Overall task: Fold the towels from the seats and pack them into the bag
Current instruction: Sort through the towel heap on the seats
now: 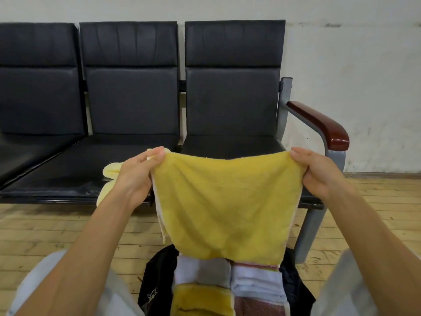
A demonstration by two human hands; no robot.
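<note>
A yellow towel (223, 201) hangs spread between two hands, the left hand (136, 176) and right hand (319, 172) each pinching one top corner with curled fingers. Its lower edge hides part of the bag (157, 281) on the floor, where at least four folded towels (255, 283) show (cut off below). One pale towel (111, 171), half hidden by the left hand, drapes over the front edge of the middle of three seats (129, 99).

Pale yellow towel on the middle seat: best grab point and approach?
Probably the part of the pale yellow towel that droops over the front edge of the seat, pinched from the front: it hangs clear of the cushion, so fingers fit both sides. It lies bunched, no corner shows, and the left hand hides part. That hand and the right hand now pinch the yellow towel.
</note>
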